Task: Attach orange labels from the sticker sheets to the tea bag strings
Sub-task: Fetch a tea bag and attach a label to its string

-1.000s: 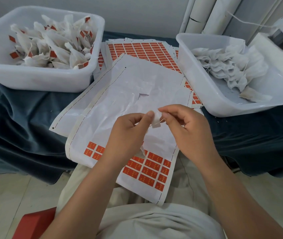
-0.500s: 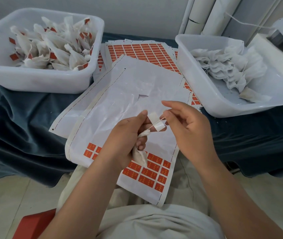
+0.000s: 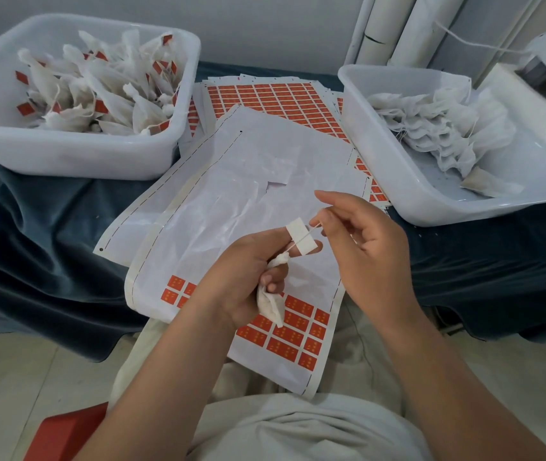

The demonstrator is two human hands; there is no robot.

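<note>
My left hand (image 3: 245, 277) holds a white tea bag (image 3: 270, 306) in its curled lower fingers. A label (image 3: 301, 239) lies white side up across its index fingertip. The tea bag's string (image 3: 301, 239) runs taut across that label to my right hand (image 3: 361, 247), which pinches the string's end between thumb and finger. Under both hands lies a mostly peeled sticker sheet (image 3: 231, 207) with orange labels (image 3: 295, 334) left along its near edge.
A white tub (image 3: 75, 154) at the left holds labelled tea bags. A white tub (image 3: 398, 181) at the right holds unlabelled tea bags. Full orange sticker sheets (image 3: 275, 101) lie at the back between the tubs, all on dark blue cloth (image 3: 32, 234).
My hands have drawn apart. The string now stretches taut across the label on my left fingertip, and the tea bag hangs lower in my left hand.
</note>
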